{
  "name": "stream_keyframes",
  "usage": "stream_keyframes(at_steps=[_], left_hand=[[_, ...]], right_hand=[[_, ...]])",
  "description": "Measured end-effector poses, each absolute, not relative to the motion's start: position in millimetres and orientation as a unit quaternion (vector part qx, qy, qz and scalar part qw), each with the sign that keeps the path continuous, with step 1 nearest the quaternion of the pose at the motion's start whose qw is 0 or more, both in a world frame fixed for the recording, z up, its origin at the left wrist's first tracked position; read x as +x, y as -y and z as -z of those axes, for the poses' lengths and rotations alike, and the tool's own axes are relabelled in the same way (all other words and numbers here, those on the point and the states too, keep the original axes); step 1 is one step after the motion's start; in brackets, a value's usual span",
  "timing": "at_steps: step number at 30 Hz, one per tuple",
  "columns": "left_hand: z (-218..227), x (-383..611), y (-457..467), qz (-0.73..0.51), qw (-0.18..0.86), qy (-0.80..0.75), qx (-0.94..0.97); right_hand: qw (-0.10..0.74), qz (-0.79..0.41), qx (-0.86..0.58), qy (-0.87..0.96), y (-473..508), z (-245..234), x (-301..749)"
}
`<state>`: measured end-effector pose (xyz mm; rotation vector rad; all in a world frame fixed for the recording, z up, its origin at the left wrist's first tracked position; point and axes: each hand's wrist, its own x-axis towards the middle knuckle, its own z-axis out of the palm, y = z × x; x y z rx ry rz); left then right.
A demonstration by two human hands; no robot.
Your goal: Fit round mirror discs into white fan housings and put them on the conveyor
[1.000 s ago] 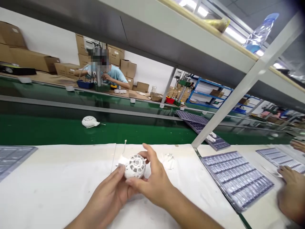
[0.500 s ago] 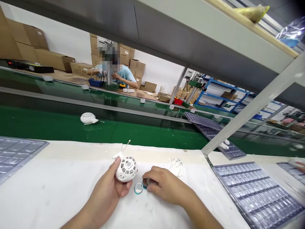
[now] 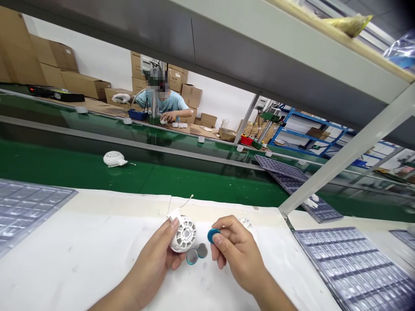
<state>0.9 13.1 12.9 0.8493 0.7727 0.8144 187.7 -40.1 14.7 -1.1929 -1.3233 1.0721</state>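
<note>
Your right hand [image 3: 236, 255] pinches a teal disc [image 3: 213, 235] in its fingertips at three o'clock from the white vented housing [image 3: 184, 234] gripped by your left hand's curled fingers [image 3: 173, 229], two round discs [image 3: 192, 256] lying at five o'clock.

bare left hand [image 3: 151, 263], bare right hand [image 3: 235, 255]

Item 1: bare left forearm [image 3: 119, 293], entering from the bottom edge left of centre and slanting up toward the right.
Item 2: bare left hand [image 3: 152, 255], curling closed at lower centre, with left thumb [image 3: 168, 229] pointing up and to the right.
Item 3: bare right forearm [image 3: 272, 293], rising from the bottom edge right of centre and slanting up toward the left.
Item 4: bare right hand [image 3: 238, 259], pinching at centre right, with right fingertips [image 3: 220, 224] pressing together at its upper left.
</note>
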Motion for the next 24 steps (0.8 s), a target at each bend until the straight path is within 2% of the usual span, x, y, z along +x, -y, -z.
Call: stream_keyframes(at_steps=[2,9,15,24], left_hand=[[-11,1,-12,-0.360,0.757,-0.354,0.415],[-2,0,-8,-0.307,0.717,-0.377,0.499],[1,-1,-8,-0.285,0.712,-0.392,0.509],[-5,-1,-7,-0.283,0.729,-0.372,0.500]], right_hand=[[0.503,-0.418,-0.489,0.577,46,-15,180],[0.402,-0.394,-0.522,0.641,52,-19,169],[0.404,-0.349,-0.523,0.664,49,-21,167],[0.415,-0.347,-0.538,0.646,48,-17,167]])
